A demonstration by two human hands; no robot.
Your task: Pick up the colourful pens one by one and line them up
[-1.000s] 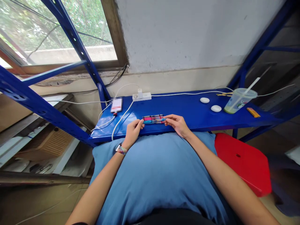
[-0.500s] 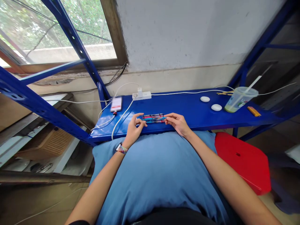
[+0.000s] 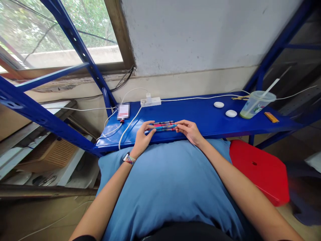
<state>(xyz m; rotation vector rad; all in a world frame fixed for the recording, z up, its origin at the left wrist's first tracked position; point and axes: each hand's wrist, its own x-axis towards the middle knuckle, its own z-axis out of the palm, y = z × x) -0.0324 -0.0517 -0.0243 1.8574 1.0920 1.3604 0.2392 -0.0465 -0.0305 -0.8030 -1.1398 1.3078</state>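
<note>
Several slim pens [image 3: 164,127] lie side by side above the front edge of the blue shelf [image 3: 193,117], blue, pink and dark in colour. At their left ends my left hand [image 3: 143,136] pinches them between thumb and fingers. My right hand [image 3: 190,132] grips the right ends with its fingertips, hiding the pen tips. A patterned band with a pale face [image 3: 129,158] circles my left wrist. Whether the lowest pen touches the shelf, I cannot tell.
A blue pillow [image 3: 173,180] lies across my lap. On the shelf are a power strip [image 3: 155,101], a phone-like device [image 3: 123,111] with cables, two white egg-shaped objects [image 3: 231,113], a plastic cup [image 3: 254,105] with a straw, and an orange packet [image 3: 271,117]. A red stool [image 3: 263,167] stands right.
My left thumb and fingers have closed in on the left ends of the pens. My right hand keeps its grip. The view has shifted slightly.
</note>
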